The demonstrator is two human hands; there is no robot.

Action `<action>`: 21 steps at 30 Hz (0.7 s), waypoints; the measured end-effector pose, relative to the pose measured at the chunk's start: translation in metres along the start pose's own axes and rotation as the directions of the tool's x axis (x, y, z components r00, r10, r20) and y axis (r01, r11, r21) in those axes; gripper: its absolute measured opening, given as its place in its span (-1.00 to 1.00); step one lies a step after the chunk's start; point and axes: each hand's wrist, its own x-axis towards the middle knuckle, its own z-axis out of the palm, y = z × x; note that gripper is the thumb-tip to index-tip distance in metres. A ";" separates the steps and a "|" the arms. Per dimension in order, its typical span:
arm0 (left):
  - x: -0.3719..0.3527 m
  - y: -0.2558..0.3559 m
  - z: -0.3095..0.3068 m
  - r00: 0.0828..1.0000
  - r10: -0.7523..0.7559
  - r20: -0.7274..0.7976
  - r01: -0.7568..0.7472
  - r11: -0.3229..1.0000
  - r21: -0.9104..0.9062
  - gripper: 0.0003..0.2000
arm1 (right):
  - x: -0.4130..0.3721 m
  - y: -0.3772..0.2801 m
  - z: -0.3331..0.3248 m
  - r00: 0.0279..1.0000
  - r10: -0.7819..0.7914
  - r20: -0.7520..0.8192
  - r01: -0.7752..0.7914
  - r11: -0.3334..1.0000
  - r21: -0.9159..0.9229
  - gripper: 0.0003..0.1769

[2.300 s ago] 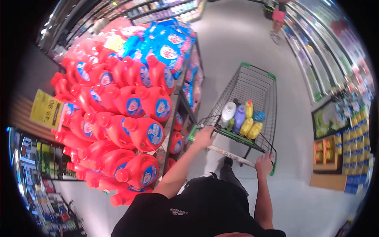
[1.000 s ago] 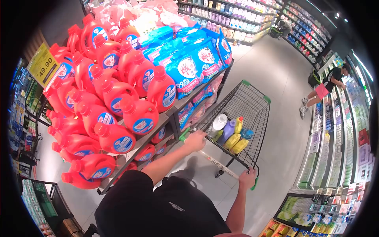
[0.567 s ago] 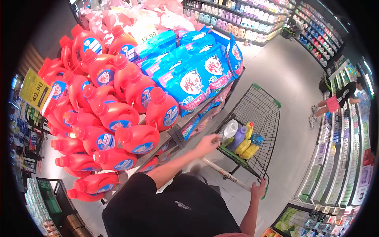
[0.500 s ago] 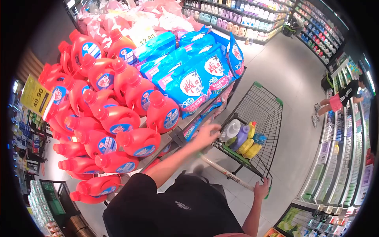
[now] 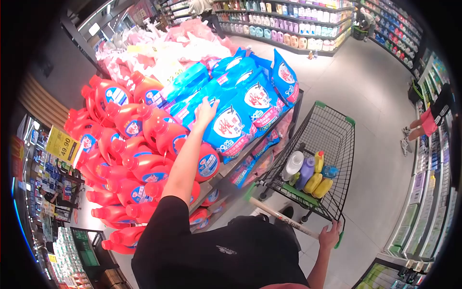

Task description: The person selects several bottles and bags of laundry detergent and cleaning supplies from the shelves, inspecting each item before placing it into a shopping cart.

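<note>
My left hand [image 5: 206, 111] reaches out over a stack of blue laundry powder bags [image 5: 227, 126], fingers spread and stretched toward the upper part of the front bag. Whether the fingertips press on the bag is hard to make out. My right hand [image 5: 330, 236] is wrapped round the right end of the handle of a shopping cart [image 5: 284, 219]. Inside the cart stand a white bottle [image 5: 294, 164], a purple bottle [image 5: 305, 174], yellow bottles [image 5: 322, 188] and a blue item [image 5: 330, 171].
Red detergent bottles [image 5: 135, 168] are piled left of the bags, beside a yellow price sign [image 5: 62, 146] reading 49.90. Pink packages [image 5: 192, 36] lie behind. Stocked shelves [image 5: 288, 24] line the back and right. A person [image 5: 429, 123] stands at the right shelves.
My left hand has moved from beside the cart handle, up and left, to the blue bags. My right hand stays on the handle. The camera view has shifted.
</note>
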 end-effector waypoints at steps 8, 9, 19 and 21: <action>-0.030 0.040 -0.017 0.997 0.076 0.031 -0.078 0.992 0.096 -0.62 | 0.015 0.010 0.014 0.999 -0.024 -0.031 0.025 0.999 0.041 -0.48; -0.035 0.045 -0.018 0.995 0.096 0.012 -0.096 0.990 0.100 -0.63 | 0.018 0.008 0.013 1.000 -0.013 -0.005 0.014 0.998 0.062 -0.48; -0.092 0.117 -0.047 0.943 0.322 -0.084 -0.314 0.944 0.099 -0.74 | 0.056 0.010 -0.036 0.932 -0.086 0.352 0.091 0.996 0.002 -0.51; -0.095 0.140 -0.066 0.903 0.407 -0.137 -0.404 0.913 0.052 -0.78 | 0.069 0.012 -0.061 0.886 -0.134 0.444 0.178 0.982 -0.060 -0.54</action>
